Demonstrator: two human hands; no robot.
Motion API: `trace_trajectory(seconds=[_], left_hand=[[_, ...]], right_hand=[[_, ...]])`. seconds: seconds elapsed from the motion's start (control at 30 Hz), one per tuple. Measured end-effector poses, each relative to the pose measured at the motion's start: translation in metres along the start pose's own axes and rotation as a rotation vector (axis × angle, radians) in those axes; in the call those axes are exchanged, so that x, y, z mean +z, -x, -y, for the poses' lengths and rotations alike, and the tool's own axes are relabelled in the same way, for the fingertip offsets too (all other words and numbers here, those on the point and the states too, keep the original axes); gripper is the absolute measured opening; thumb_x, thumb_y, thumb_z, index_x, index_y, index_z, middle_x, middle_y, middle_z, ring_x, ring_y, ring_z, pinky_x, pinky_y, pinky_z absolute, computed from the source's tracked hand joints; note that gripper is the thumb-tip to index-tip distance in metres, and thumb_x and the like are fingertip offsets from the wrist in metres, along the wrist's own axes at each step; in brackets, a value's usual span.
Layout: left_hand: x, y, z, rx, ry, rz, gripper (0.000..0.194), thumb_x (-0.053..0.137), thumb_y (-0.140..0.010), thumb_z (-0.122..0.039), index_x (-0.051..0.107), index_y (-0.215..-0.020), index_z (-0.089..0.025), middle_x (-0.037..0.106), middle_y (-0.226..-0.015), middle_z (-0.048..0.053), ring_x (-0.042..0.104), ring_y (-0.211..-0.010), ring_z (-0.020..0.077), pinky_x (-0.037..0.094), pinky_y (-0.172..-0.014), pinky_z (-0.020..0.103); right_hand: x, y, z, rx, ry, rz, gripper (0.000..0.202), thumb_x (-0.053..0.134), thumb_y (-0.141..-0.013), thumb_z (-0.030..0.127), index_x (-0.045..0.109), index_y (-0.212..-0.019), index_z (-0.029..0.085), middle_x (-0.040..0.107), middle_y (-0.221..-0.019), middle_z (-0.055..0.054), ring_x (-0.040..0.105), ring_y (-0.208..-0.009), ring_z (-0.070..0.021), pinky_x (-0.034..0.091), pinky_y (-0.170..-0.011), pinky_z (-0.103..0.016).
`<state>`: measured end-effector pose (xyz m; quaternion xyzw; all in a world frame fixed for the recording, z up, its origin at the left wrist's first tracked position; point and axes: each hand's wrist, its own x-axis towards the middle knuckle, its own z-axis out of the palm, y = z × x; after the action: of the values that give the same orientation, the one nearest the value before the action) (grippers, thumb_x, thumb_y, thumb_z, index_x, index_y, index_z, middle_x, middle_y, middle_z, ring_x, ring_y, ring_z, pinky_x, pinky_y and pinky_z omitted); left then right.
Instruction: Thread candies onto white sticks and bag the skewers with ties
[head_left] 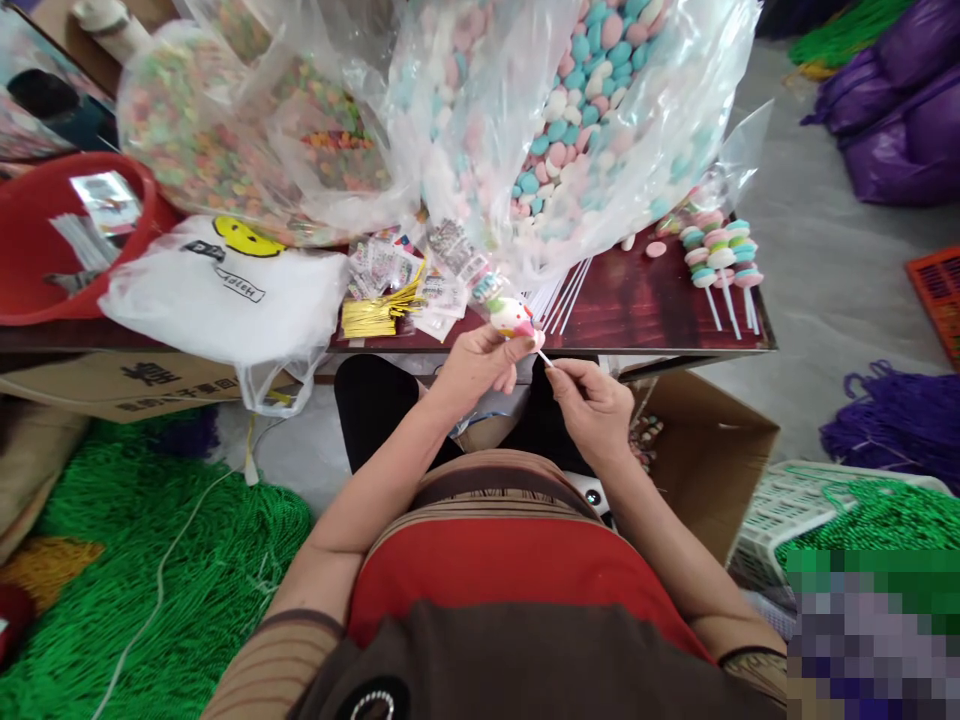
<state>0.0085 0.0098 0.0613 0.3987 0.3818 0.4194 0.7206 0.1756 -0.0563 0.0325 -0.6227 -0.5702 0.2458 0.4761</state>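
Over the table's front edge my left hand point(484, 362) pinches a wrapped candy skewer point(513, 315) in clear printed film. My right hand point(592, 402) grips the white stick that sticks out of its lower end. Just behind my hands lie several loose white sticks point(566, 298). Left of them are printed clear wrappers point(386, 268) and a bundle of gold twist ties point(371, 318). At the table's right corner lie several candy skewers point(721, 255) of pink, blue, white and green pieces on white sticks.
Large clear bags of pink and blue candy point(577, 130) and small mixed candy point(247, 140) stand behind. A red basin point(67, 240) and a white plastic bag point(232, 295) sit at left. Below right stands an open cardboard box point(705, 460); green cords point(172, 580) cover the floor at left.
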Motion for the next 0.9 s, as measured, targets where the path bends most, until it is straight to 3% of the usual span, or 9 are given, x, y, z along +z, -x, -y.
trace_trajectory(seconds=[0.1, 0.2, 0.33, 0.5, 0.6, 0.73, 0.9], left_hand=[[-0.009, 0.001, 0.001, 0.039, -0.052, 0.000, 0.056, 0.089, -0.060, -0.065, 0.071, -0.082, -0.017, 0.055, -0.052, -0.006, 0.049, -0.047, 0.0062, 0.041, -0.049, 0.020], [-0.017, -0.001, -0.007, 0.140, 0.030, -0.050, 0.060, 0.089, -0.058, -0.069, 0.070, -0.086, -0.019, 0.069, -0.077, 0.001, 0.067, -0.079, 0.0145, 0.052, -0.069, 0.023], [-0.007, -0.005, -0.015, 0.194, 0.327, -0.082, 0.045, 0.076, -0.081, -0.064, 0.065, -0.093, -0.022, 0.072, -0.097, 0.004, 0.070, -0.107, 0.0216, 0.056, -0.079, 0.030], [0.014, -0.006, -0.007, 0.137, 0.389, -0.229, 0.038, 0.061, -0.096, -0.059, 0.057, -0.093, -0.022, 0.071, -0.094, 0.003, 0.071, -0.106, 0.0197, 0.056, -0.078, 0.029], [0.018, -0.003, -0.002, 0.114, 0.377, -0.236, 0.038, 0.063, -0.094, -0.058, 0.053, -0.088, -0.022, 0.070, -0.087, 0.002, 0.072, -0.102, 0.0193, 0.052, -0.071, 0.025], [0.018, 0.001, 0.005, 0.178, 0.340, -0.155, 0.040, 0.071, -0.090, -0.057, 0.053, -0.082, -0.022, 0.064, -0.074, -0.002, 0.073, -0.096, 0.0186, 0.052, -0.073, 0.027], [0.021, 0.004, 0.012, 0.152, 0.248, -0.086, 0.051, 0.077, -0.078, -0.068, 0.058, -0.083, -0.021, 0.066, -0.072, -0.001, 0.074, -0.091, 0.0207, 0.054, -0.072, 0.029]], right_hand=[[0.008, 0.002, 0.000, 0.074, -0.118, -0.005, 0.019, 0.067, -0.091, 0.040, 0.076, -0.090, 0.023, 0.067, -0.065, 0.002, 0.055, -0.054, -0.0132, 0.049, -0.056, -0.028], [0.011, 0.003, -0.003, 0.119, -0.202, -0.015, 0.018, 0.068, -0.089, 0.039, 0.076, -0.091, 0.023, 0.065, -0.064, 0.003, 0.052, -0.052, -0.0119, 0.046, -0.053, -0.026], [0.014, 0.005, -0.005, 0.038, -0.101, -0.052, 0.015, 0.067, -0.091, 0.035, 0.076, -0.091, 0.022, 0.072, -0.072, 0.000, 0.059, -0.058, -0.0135, 0.050, -0.059, -0.028], [0.020, 0.008, -0.008, -0.177, 0.108, -0.119, 0.017, 0.062, -0.096, 0.030, 0.076, -0.088, 0.023, 0.076, -0.075, -0.004, 0.065, -0.064, -0.0171, 0.054, -0.067, -0.032], [0.022, 0.010, -0.010, -0.198, 0.105, -0.086, 0.019, 0.061, -0.098, 0.033, 0.076, -0.091, 0.024, 0.078, -0.080, -0.005, 0.069, -0.068, -0.0185, 0.056, -0.068, -0.032], [0.025, 0.013, -0.007, -0.055, 0.025, -0.010, 0.027, 0.060, -0.098, 0.046, 0.076, -0.092, 0.025, 0.077, -0.081, -0.005, 0.069, -0.070, -0.0187, 0.055, -0.067, -0.031], [0.029, 0.007, 0.011, 0.268, -0.342, 0.177, 0.047, 0.057, -0.095, 0.065, 0.069, -0.081, 0.021, 0.050, -0.050, 0.005, 0.043, -0.043, -0.0096, 0.037, -0.045, -0.024]])
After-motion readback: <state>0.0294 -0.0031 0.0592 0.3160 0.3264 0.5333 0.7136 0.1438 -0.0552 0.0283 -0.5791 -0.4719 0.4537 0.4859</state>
